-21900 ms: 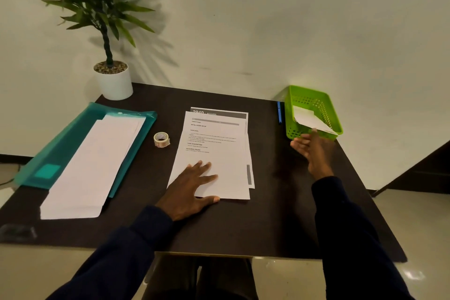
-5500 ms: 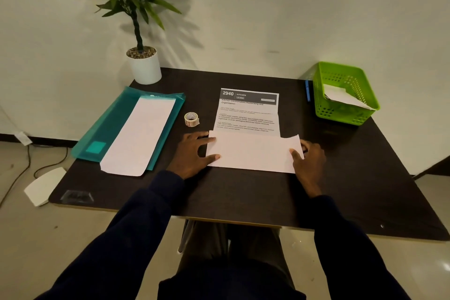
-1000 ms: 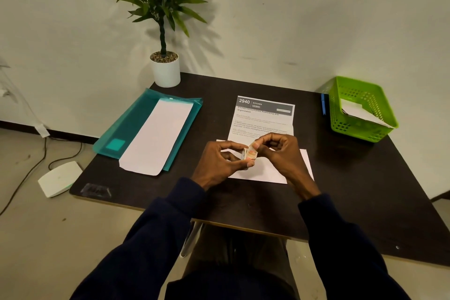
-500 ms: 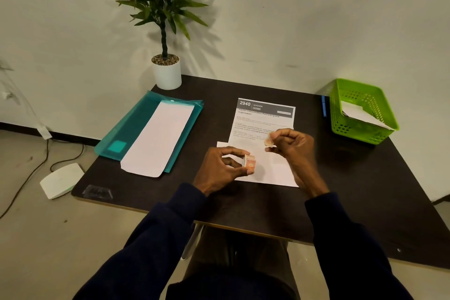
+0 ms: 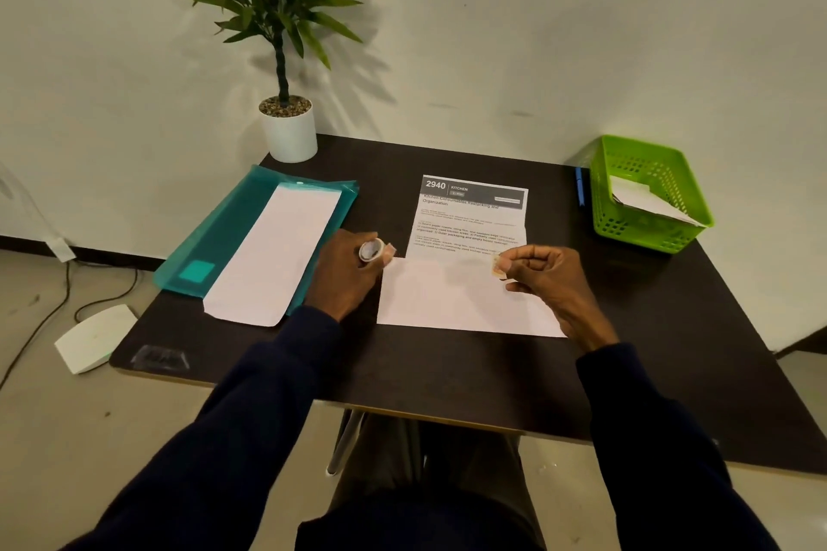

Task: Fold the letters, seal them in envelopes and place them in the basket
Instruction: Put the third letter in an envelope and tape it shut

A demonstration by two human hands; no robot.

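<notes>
Your biggest risk now is the strip of tape (image 5: 497, 268) curling back on itself or sticking to your fingertips (image 5: 505, 266) before it reaches the paper, because it hangs loose from a 2-finger pinch with its sticky face exposed. A second risk, as I judge it, is the folded letter (image 5: 465, 298) springing open or sliding on the table (image 5: 447, 376), since neither hand presses on it. Your right hand (image 5: 543, 277) hovers over the letter's upper right part, fingers curled, thumb and forefinger pinching the tape. Your left hand (image 5: 347, 268) sits just off the letter's left edge, closed around the small tape roll (image 5: 370, 250). The letter lies in front of you, overlapping a printed sheet (image 5: 472, 215). The envelope (image 5: 273, 257) rests on the teal folder (image 5: 210, 246) to your left, and the green basket (image 5: 649, 233) stands at the far right corner, already holding white paper.
</notes>
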